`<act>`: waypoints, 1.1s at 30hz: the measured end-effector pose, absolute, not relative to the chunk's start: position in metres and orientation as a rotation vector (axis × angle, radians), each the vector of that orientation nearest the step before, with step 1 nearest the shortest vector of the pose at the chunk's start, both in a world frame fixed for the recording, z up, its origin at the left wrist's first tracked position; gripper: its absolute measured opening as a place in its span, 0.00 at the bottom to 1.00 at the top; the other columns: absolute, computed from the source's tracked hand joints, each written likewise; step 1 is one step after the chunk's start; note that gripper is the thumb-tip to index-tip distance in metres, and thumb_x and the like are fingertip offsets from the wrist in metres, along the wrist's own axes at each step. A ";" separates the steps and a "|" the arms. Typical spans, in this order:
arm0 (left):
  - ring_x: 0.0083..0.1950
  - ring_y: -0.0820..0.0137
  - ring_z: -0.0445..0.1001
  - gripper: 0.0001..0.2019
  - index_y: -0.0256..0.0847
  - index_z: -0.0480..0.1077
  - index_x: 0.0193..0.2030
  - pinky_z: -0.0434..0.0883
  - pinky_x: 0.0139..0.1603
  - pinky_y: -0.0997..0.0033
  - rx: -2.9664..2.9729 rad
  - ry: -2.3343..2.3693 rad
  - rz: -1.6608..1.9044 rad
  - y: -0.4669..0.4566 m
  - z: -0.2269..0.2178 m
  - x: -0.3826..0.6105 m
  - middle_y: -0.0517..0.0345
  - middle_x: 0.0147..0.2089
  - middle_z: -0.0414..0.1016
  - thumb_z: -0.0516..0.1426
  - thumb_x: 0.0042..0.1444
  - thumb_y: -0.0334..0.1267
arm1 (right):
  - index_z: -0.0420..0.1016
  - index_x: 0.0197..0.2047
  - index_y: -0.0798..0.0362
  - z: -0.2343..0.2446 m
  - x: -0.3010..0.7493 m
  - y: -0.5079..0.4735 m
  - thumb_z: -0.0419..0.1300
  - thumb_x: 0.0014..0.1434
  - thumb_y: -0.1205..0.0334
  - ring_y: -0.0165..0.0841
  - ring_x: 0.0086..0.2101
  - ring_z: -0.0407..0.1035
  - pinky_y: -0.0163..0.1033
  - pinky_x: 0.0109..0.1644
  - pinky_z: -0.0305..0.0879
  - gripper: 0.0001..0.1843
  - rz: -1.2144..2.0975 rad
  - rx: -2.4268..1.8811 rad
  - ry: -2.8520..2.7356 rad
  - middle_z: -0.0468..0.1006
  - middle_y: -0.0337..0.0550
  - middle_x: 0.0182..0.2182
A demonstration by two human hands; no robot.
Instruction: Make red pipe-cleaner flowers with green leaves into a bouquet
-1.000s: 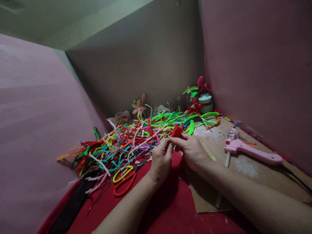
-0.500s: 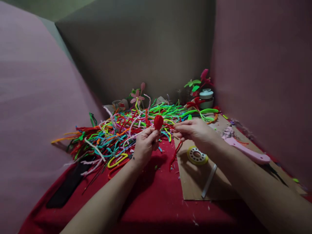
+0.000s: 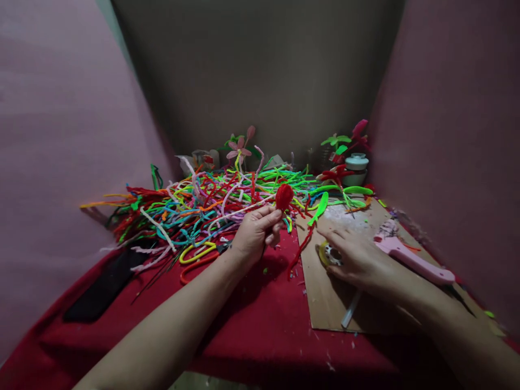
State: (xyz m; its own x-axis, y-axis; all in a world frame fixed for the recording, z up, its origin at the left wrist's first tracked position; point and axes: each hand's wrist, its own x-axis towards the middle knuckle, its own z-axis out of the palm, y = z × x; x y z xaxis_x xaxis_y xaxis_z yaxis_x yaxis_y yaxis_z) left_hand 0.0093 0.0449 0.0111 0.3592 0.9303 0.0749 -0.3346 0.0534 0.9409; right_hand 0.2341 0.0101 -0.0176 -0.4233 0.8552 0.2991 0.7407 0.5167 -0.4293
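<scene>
My left hand is closed in a pinch, holding a red flower bud of bent pipe cleaners upright by its base. Over the cardboard, my right hand has its thumb and fingers around a yellow-edged roll of tape, which still lies flat. Part of the roll is hidden by the fingers. A loose red pipe cleaner and a bright green leaf shape lie between the hands.
A heap of coloured pipe cleaners covers the back left. Scissors and a black phone lie left. On the cardboard are a pink glue gun and a glue stick. A lidded jar stands behind.
My right hand has moved away from beside the red bud, down to the roll of tape. My left hand keeps the bud. The view has shifted slightly.
</scene>
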 end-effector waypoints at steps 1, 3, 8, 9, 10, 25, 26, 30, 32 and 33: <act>0.14 0.85 0.52 0.11 0.38 0.61 0.30 0.50 0.14 0.84 1.087 0.667 1.096 0.044 0.013 0.010 0.68 0.20 0.61 0.59 0.49 0.40 | 0.64 0.57 0.49 -0.012 0.233 0.009 0.61 0.45 0.66 0.47 0.47 0.64 0.52 0.49 0.60 0.33 0.389 -1.290 -2.204 0.72 0.52 0.46; 0.15 0.85 0.54 0.10 0.37 0.63 0.32 0.51 0.15 0.84 1.033 0.630 1.125 0.041 0.017 0.010 0.67 0.21 0.62 0.59 0.49 0.40 | 0.61 0.59 0.48 0.002 0.231 0.005 0.61 0.46 0.64 0.45 0.46 0.65 0.50 0.48 0.63 0.35 0.650 -1.259 -1.994 0.70 0.50 0.49; 0.18 0.83 0.61 0.08 0.35 0.66 0.35 0.59 0.19 0.83 0.973 0.541 1.164 0.033 0.027 0.004 0.58 0.29 0.71 0.58 0.52 0.38 | 0.58 0.59 0.45 0.027 0.219 0.003 0.64 0.45 0.63 0.40 0.44 0.67 0.45 0.44 0.67 0.37 1.277 -1.010 -1.579 0.70 0.48 0.47; 0.19 0.83 0.63 0.08 0.35 0.66 0.36 0.60 0.19 0.82 0.964 0.536 1.164 0.031 0.028 0.002 0.55 0.32 0.73 0.58 0.53 0.38 | 0.61 0.57 0.45 0.029 0.216 0.005 0.65 0.44 0.65 0.40 0.45 0.67 0.45 0.44 0.66 0.36 1.317 -0.948 -1.532 0.71 0.47 0.47; 0.20 0.83 0.64 0.08 0.34 0.67 0.36 0.61 0.20 0.82 0.955 0.532 1.162 0.030 0.028 -0.001 0.52 0.35 0.74 0.57 0.53 0.37 | 0.64 0.55 0.46 0.030 0.212 0.008 0.64 0.43 0.66 0.40 0.45 0.66 0.45 0.45 0.65 0.34 1.350 -0.890 -1.486 0.71 0.47 0.46; 0.31 0.69 0.77 0.04 0.34 0.67 0.37 0.71 0.23 0.77 0.841 0.445 1.178 0.034 0.024 -0.009 0.50 0.36 0.76 0.53 0.56 0.30 | 0.64 0.55 0.45 0.023 0.170 0.036 0.61 0.44 0.67 0.44 0.49 0.66 0.50 0.50 0.61 0.33 1.568 -0.669 -1.449 0.70 0.47 0.52; 0.32 0.69 0.77 0.03 0.34 0.67 0.36 0.72 0.25 0.77 0.829 0.449 1.184 0.034 0.023 -0.009 0.51 0.35 0.76 0.54 0.56 0.30 | 0.63 0.56 0.45 0.020 0.171 0.036 0.61 0.44 0.67 0.44 0.50 0.65 0.50 0.51 0.60 0.33 1.563 -0.661 -1.463 0.70 0.47 0.52; 0.32 0.69 0.77 0.04 0.33 0.68 0.32 0.73 0.32 0.73 0.875 0.458 1.175 0.037 0.022 -0.009 0.52 0.31 0.76 0.55 0.55 0.32 | 0.64 0.55 0.45 0.015 0.176 0.037 0.60 0.44 0.67 0.42 0.49 0.65 0.47 0.49 0.61 0.32 1.533 -0.714 -1.469 0.71 0.46 0.51; 0.31 0.70 0.76 0.06 0.33 0.70 0.31 0.73 0.34 0.72 0.945 0.476 1.176 0.038 0.023 -0.010 0.52 0.30 0.76 0.57 0.54 0.35 | 0.66 0.54 0.46 0.016 0.177 0.037 0.59 0.44 0.67 0.40 0.44 0.67 0.44 0.43 0.63 0.30 1.531 -0.764 -1.454 0.73 0.46 0.48; 0.31 0.70 0.76 0.07 0.32 0.70 0.31 0.73 0.36 0.71 0.993 0.485 1.182 0.038 0.023 -0.011 0.52 0.30 0.76 0.57 0.53 0.36 | 0.67 0.53 0.47 0.017 0.178 0.036 0.58 0.44 0.67 0.39 0.41 0.68 0.42 0.41 0.63 0.29 1.542 -0.787 -1.440 0.74 0.46 0.45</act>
State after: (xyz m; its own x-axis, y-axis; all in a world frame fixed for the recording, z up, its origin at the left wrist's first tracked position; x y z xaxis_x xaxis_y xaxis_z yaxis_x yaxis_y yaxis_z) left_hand -0.0110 0.0383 0.0232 0.3468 0.9224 0.1703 -0.5371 0.0464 0.8423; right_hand 0.1779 0.0363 0.0167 -0.4306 0.8962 0.1069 -0.1683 0.0367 -0.9850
